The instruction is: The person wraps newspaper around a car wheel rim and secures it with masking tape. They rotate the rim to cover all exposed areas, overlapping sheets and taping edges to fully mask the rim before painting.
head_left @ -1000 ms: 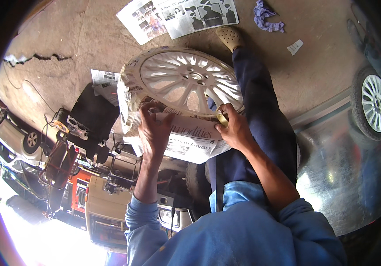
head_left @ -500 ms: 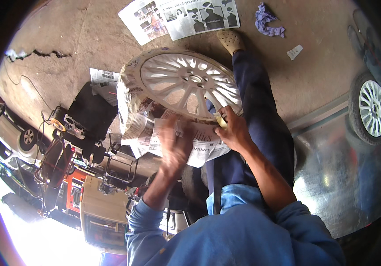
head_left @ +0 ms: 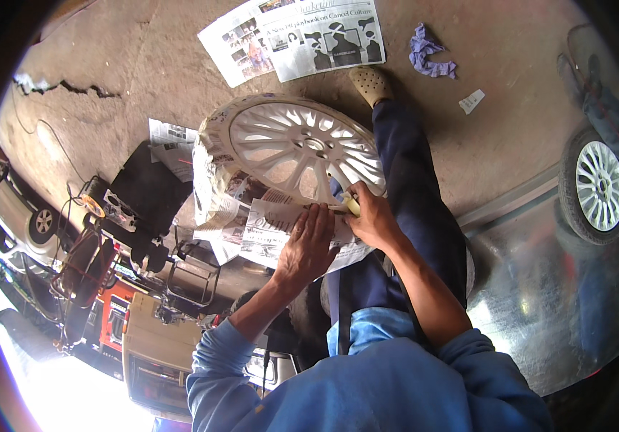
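Note:
A wheel with a white multi-spoke rim (head_left: 314,147) leans in front of me, near my outstretched leg. Newspaper and tape cover the left part of its tire. My left hand (head_left: 305,248) lies flat, fingers stretched, on a newspaper sheet (head_left: 263,234) along the wheel's near edge. Close beside it, my right hand (head_left: 374,219) grips a small roll of pale yellow masking tape (head_left: 351,204) against the rim's edge. The strip running from the roll is mostly hidden by my fingers.
Spread newspapers (head_left: 324,43) lie on the floor beyond the wheel, with a crumpled purple cloth (head_left: 428,54) to their right. Another white-rimmed wheel (head_left: 600,183) stands at the right by a shiny metal sheet (head_left: 518,288). Dark equipment (head_left: 144,187) sits at the left.
My left hand, blurred in motion before, now rests flat on the newspaper, a little to the right. My right hand with the tape roll has shifted slightly left.

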A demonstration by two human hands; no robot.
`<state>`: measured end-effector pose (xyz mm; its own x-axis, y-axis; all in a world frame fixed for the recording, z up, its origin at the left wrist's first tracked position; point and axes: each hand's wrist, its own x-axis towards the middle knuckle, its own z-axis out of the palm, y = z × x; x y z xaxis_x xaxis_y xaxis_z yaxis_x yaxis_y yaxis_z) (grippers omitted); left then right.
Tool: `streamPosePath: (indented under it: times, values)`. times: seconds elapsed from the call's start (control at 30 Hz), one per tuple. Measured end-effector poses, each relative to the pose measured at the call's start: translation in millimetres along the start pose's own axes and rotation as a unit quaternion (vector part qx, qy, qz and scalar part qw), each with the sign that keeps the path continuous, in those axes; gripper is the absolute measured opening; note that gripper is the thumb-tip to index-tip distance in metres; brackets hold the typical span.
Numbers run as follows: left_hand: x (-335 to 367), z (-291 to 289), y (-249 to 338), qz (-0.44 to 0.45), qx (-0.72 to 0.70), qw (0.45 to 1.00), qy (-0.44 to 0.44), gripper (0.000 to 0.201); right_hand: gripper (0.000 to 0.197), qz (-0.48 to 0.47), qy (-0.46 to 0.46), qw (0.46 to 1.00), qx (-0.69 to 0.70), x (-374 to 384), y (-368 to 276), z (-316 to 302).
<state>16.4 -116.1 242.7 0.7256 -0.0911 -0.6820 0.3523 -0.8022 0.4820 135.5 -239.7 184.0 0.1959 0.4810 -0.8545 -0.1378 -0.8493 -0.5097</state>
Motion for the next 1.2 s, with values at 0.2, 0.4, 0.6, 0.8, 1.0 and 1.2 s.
streamPosePath:
  times: [0.2, 0.4, 0.6, 0.8, 1.0, 1.2]
  values:
    - [12.3, -30.1, -27.9, -0.020, -0.138, 0.989, -0.046, 0.082, 0.067, -0.002, -0.044, 0.998, 0.039, 4.2, -11.4, -0.4]
    - [2.8, -50.2, -54.9, 0.045, -0.051, 0.998, -0.014, 0.062, 0.067, -0.039, -0.016, 0.997, 0.066, 3.6, -6.9, 3.6]
    - [-1.3, -52.1, -69.8, 0.078, -0.026, 0.997, -0.004, 0.054, 0.066, -0.114, 0.010, 0.989, 0.095, 6.3, -13.4, 4.7]
    - [-3.7, -49.6, -69.2, 0.053, -0.021, 0.998, 0.020, 0.049, 0.051, -0.135, -0.032, 0.986, 0.093, 0.3, -14.3, 14.1]
    - [-3.4, -49.0, -69.7, 0.065, -0.003, 0.998, 0.009, 0.049, 0.046, -0.144, -0.038, 0.985, 0.092, -9.3, -6.8, 19.4]
    - [14.7, -70.5, -82.3, 0.040, -0.115, 0.992, -0.025, 0.043, 0.038, -0.109, -0.004, 0.981, 0.160, -11.5, -12.6, 18.5]
